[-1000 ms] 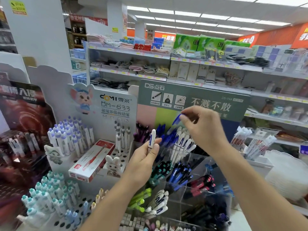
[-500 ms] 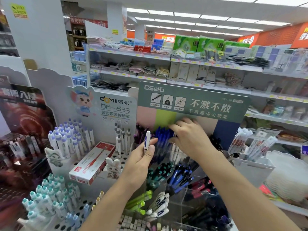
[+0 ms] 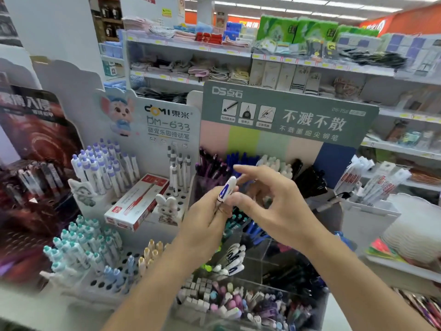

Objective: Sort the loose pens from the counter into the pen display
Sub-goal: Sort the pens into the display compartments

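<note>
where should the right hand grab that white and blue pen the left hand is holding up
Pinch the exposed top of the white and blue pen, the capped end above the left hand. Its lower part is hidden inside that hand's fingers, and the pen tilts up and to the right, toward the right hand. Coming in from the right with thumb and forefinger looks easiest; that hand is open beside it.

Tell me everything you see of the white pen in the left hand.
The white pen looks like smooth plastic, with a rounded top end and a dark blue panel on its side. It points up, tilted right. The left hand grips its lower part, hiding the tip. The right hand, fingers spread, reaches toward it; contact is unclear.
</note>
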